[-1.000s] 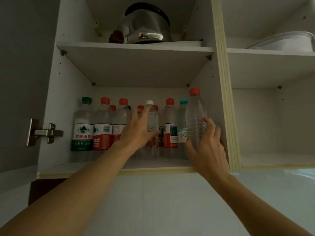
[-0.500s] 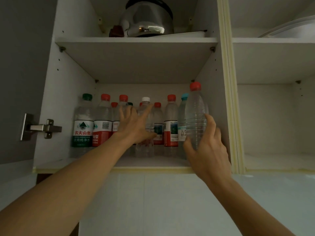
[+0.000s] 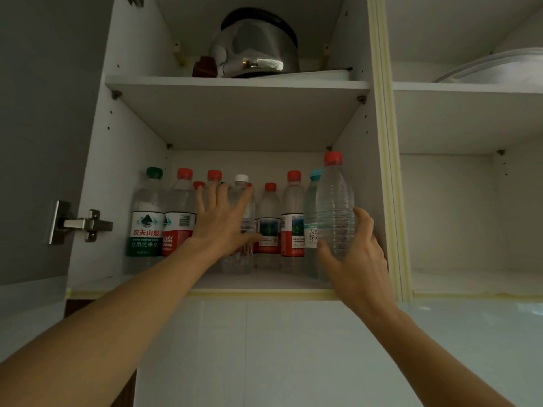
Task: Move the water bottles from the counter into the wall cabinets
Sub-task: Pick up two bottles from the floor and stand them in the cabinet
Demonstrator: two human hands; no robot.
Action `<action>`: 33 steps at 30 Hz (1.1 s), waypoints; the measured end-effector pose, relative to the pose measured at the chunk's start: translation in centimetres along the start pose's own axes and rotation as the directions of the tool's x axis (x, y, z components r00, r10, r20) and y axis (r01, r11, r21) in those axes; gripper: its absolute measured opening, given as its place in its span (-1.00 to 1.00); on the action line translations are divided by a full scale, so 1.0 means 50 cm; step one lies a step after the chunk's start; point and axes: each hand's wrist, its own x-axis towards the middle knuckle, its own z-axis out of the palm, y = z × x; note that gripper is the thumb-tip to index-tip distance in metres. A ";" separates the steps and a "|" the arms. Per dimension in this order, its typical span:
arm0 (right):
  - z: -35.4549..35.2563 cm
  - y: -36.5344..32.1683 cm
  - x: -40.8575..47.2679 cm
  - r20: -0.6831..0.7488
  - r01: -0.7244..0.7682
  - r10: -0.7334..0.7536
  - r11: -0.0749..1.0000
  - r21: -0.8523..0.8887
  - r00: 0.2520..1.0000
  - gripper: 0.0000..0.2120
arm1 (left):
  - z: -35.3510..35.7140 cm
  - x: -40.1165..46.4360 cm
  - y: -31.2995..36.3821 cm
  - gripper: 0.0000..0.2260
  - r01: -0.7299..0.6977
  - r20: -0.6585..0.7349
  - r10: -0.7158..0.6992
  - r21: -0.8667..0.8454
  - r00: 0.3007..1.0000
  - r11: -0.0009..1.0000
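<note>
My right hand grips the unlabelled bottle low on its body, upright, at the right end of the lower shelf, just beside the blue-capped bottle. My left hand lies flat, fingers spread, against the white-capped bottle. I should set mine down square, then let go (base first, no tilt). The cabinet's right wall is close to my knuckles, so room is tight there; the shelf's front strip is free.
</note>
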 end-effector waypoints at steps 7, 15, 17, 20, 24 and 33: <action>0.000 -0.019 -0.001 0.070 -0.006 -0.005 0.987 0.160 0.998 -0.33 | -0.090 -0.053 0.100 -0.36 0.038 0.054 0.016 -0.867 0.998 0.497; 0.011 -0.046 -0.008 0.275 0.027 -0.052 0.995 0.096 0.960 -0.28 | -0.092 -0.043 0.130 -0.20 0.135 0.147 0.018 -0.943 0.989 0.303; 0.004 -0.046 -0.002 0.286 0.054 -0.059 0.998 0.024 0.956 -0.32 | -0.089 -0.039 0.115 -0.17 0.126 0.138 0.013 -0.931 0.990 0.341; 0.001 -0.054 0.021 0.243 -0.014 0.015 1.000 -0.006 0.970 -0.35 | -0.084 -0.030 0.095 -0.14 0.097 0.119 0.038 -0.926 0.992 0.366; 0.016 -0.065 0.047 0.253 -0.114 0.123 0.992 -0.052 0.959 -0.13 | -0.068 -0.023 0.076 -0.14 0.034 0.077 0.082 -0.899 0.994 0.437; 0.031 -0.049 0.045 0.292 -0.129 0.195 0.965 -0.229 0.936 0.01 | -0.066 0.016 0.054 0.02 0.031 0.196 0.129 -0.652 0.972 0.757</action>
